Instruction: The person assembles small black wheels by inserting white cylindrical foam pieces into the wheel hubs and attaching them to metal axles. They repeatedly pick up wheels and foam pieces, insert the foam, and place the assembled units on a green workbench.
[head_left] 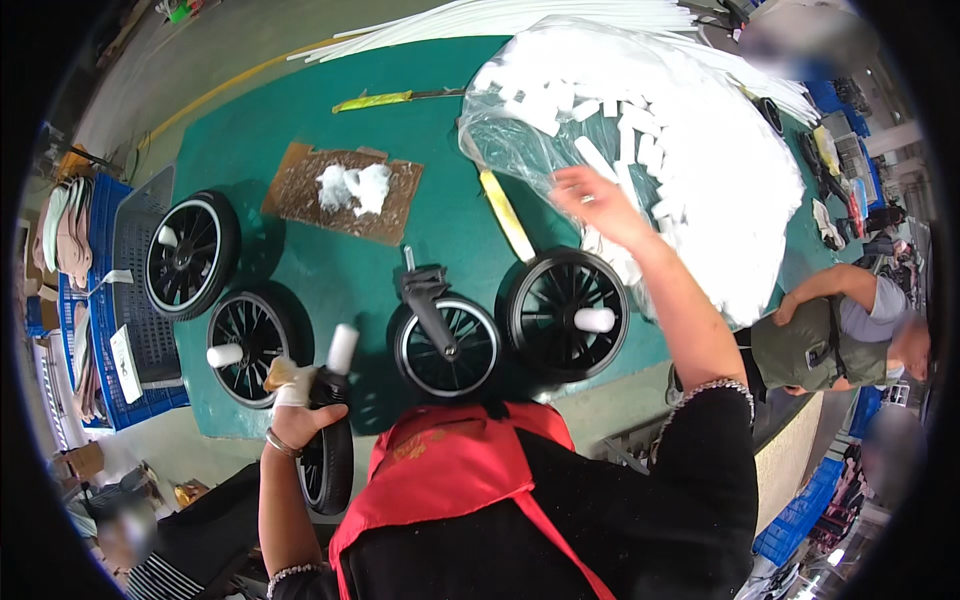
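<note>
My left hand (pixel 297 424) is closed round the black fork of a wheel (pixel 328 462) at the table's near edge. A white foam tube (pixel 342 348) sits on the upper end of that fork. Something white and tan covers part of my left fingers. Far to the right, my right hand (pixel 602 205) reaches over the mouth of a clear plastic bag (pixel 510 165), its fingers stretched toward loose white foam tubes (pixel 592 157). Between my hands stands a wheel in a grey fork (pixel 432 318) with a bare metal stem.
Two wheels with white foam tubes stand at the left, a spoked one (pixel 190 255) and another (pixel 250 340). A further wheel (pixel 568 315) lies right of centre. Yellow-handled tools (pixel 372 101), brown cardboard (pixel 285 195) and blue crates (pixel 150 380) are around. A co-worker (pixel 850 330) is at the right.
</note>
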